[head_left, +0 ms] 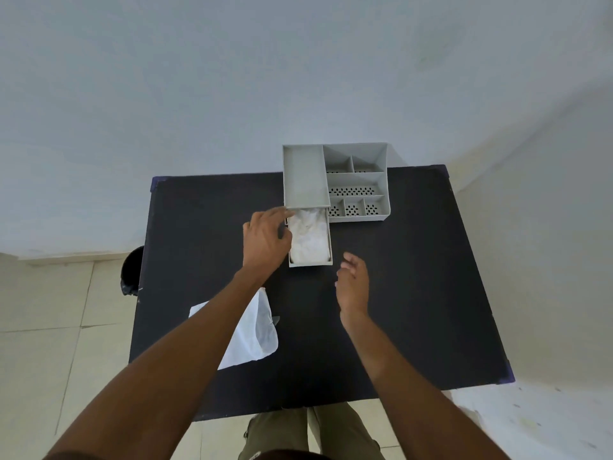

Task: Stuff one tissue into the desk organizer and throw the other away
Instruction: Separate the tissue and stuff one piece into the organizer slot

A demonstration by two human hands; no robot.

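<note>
Stuffing step nearly done: left hand [267, 239], fingers loose, touches the drawer [310, 240] holding one tissue [308, 237]; right hand [353, 287] open, empty; spare tissue [255, 333] under left forearm awaits binning.

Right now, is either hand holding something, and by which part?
Nothing is held. The left hand rests beside the drawer; the right hand hovers open.

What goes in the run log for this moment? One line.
drawer: open, tissue inside | left hand: at drawer | right hand: empty | second tissue: on table
</note>
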